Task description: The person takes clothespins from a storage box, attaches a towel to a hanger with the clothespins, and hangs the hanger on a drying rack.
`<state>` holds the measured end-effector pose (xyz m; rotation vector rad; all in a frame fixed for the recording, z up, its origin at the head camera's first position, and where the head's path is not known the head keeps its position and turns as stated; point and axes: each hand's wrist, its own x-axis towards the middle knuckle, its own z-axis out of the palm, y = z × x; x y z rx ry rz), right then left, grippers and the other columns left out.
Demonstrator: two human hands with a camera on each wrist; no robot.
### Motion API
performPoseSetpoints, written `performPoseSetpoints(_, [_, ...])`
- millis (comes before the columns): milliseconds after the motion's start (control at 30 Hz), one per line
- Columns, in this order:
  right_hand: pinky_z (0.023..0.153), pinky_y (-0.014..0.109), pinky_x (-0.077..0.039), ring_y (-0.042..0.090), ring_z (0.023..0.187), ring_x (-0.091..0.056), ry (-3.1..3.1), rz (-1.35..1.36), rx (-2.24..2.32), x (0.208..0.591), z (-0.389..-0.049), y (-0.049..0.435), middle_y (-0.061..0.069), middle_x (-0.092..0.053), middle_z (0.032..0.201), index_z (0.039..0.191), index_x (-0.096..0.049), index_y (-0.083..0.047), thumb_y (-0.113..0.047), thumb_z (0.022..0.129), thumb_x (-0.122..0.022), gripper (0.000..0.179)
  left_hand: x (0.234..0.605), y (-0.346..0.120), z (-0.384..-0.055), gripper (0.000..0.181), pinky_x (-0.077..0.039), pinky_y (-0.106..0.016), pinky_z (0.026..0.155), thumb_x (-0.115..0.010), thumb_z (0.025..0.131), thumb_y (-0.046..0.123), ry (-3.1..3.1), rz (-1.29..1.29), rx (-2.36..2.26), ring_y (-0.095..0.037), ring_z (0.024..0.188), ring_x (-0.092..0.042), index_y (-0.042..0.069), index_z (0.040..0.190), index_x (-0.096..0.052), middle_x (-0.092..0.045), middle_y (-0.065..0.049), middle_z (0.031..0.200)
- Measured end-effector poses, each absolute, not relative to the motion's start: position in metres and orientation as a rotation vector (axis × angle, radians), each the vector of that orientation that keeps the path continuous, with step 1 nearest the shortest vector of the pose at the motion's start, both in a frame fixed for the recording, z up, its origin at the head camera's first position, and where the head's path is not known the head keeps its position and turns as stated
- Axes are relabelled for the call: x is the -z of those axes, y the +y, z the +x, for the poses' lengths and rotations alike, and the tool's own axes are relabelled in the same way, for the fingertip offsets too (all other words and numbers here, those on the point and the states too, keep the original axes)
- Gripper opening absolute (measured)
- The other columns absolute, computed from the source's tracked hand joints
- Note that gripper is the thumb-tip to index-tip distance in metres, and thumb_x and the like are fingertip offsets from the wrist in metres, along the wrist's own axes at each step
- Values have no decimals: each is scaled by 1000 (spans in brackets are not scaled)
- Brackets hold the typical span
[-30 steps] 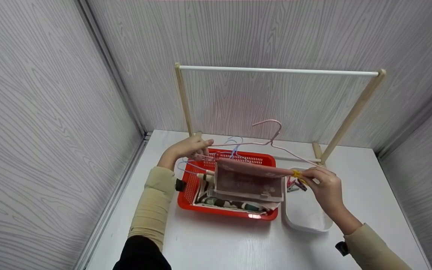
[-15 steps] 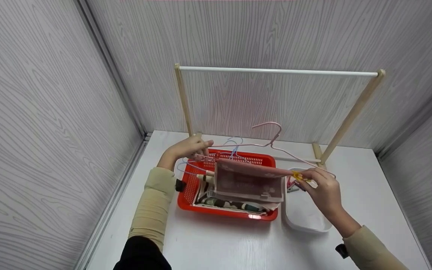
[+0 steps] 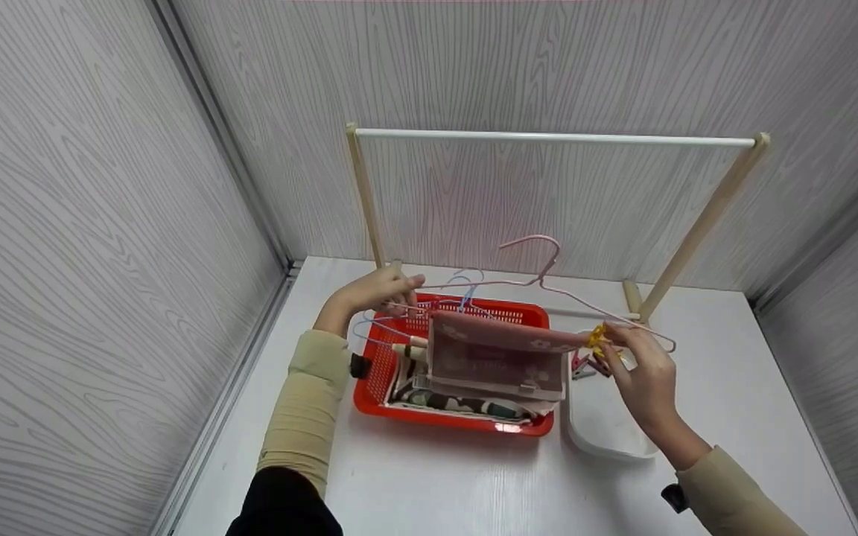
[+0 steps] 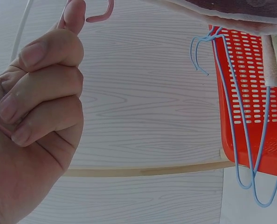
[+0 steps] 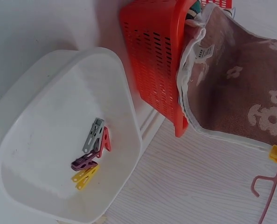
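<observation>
A pink wire hanger (image 3: 541, 280) is held level, its hook up, in my left hand (image 3: 380, 290), whose fingers curl round its left end. Over its lower bar hangs a pink flowered towel (image 3: 500, 357), its brown side showing in the right wrist view. A red clothespin (image 3: 434, 304) sits at the towel's left top corner. At the right top corner my right hand (image 3: 646, 365) pinches a yellow clothespin (image 3: 596, 339), which meets the towel's edge and the bar. The hanger's right end shows beyond those fingers.
Under the towel stands a red basket (image 3: 451, 426) with folded cloths and blue hangers (image 4: 238, 107). A white tub (image 5: 45, 140) to its right holds several clothespins (image 5: 89, 158). Behind rises a rack with a white rail (image 3: 555, 138).
My right hand has shifted slightly, and the yellow clothespin sits a little further right and higher. More of the hanger's right end shows. My left hand keeps its place.
</observation>
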<state>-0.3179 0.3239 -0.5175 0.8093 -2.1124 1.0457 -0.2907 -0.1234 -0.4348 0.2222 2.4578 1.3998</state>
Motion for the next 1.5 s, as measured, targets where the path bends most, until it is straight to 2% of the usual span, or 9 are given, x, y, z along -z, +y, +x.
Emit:
performPoseSetpoints(133, [95, 2, -40, 31, 94, -72, -2136, 800, -1039, 518, -319, 323, 16, -77, 105, 117, -76, 3, 11, 84, -82, 34, 434, -124, -290, 93, -40, -16, 48, -52, 91, 85, 2456, 197, -1399, -2, 50, -43, -6, 90, -71, -60, 6, 66])
performPoseSetpoints(333, [95, -3, -38, 31, 95, -73, -2172, 774, -1051, 520, -320, 321, 17, -76, 105, 118, -75, 3, 10, 89, -79, 30, 435, -123, -289, 96, -42, -16, 49, -53, 85, 91, 2449, 185, -1406, -2, 51, -45, -3, 87, -73, -63, 5, 66])
performPoseSetpoints(567, [95, -4, -38, 31, 97, -71, -2178, 766, -1066, 521, -321, 321, 18, -75, 106, 119, -74, 5, 12, 89, -78, 31, 436, -123, -291, 85, -43, -17, 50, -50, 100, 76, 2464, 167, -1390, -3, 51, -47, -5, 88, -74, -64, 4, 67])
performPoseSetpoints(633, [95, -3, -38, 32, 98, -71, -2173, 769, -1070, 521, -322, 321, 19, -76, 107, 119, -74, 5, 13, 89, -77, 32, 436, -122, -292, 96, -42, -17, 49, -49, 94, 83, 2462, 175, -1390, -3, 50, -46, -10, 91, -74, -64, 4, 66])
performPoseSetpoints(767, [96, -2, -37, 34, 101, -71, -2175, 768, -1070, 520, -322, 320, 19, -76, 109, 119, -74, 5, 12, 89, -77, 31, 436, -122, -292, 123, -41, -17, 47, -47, 71, 102, 2453, 185, -1389, -3, 49, -47, -16, 97, -72, -63, 5, 64])
performPoseSetpoints(867, [97, -2, -37, 34, 101, -71, -2183, 764, -1072, 519, -323, 320, 20, -76, 109, 119, -73, 6, 11, 90, -77, 30, 436, -122, -292, 124, -41, -17, 48, -46, 67, 104, 2455, 170, -1389, -3, 50, -48, -14, 98, -72, -65, 3, 67])
performPoseSetpoints(1167, [103, 2, -35, 36, 103, -70, -2198, 749, -1100, 519, -323, 322, 21, -74, 115, 120, -71, 6, 9, 90, -78, 31, 438, -122, -290, 100, -49, -18, 53, -47, 91, 86, 2457, 88, -1394, -5, 57, -58, -6, 130, -46, -73, -11, 89])
performPoseSetpoints(1400, [103, 0, -34, 36, 106, -68, -2194, 727, -1126, 516, -323, 325, 23, -72, 120, 123, -70, 7, 10, 90, -77, 34, 440, -121, -290, 89, -50, -17, 54, -46, 100, 76, 2474, 68, -1372, -5, 58, -57, -8, 127, -51, -70, -5, 86])
performPoseSetpoints(1500, [104, 0, -35, 35, 107, -67, -2186, 712, -1137, 516, -323, 325, 23, -72, 121, 124, -70, 7, 11, 91, -76, 33, 441, -121, -290, 98, -49, -17, 54, -45, 100, 75, 2459, 57, -1384, -5, 58, -56, -11, 144, -36, -70, -4, 87])
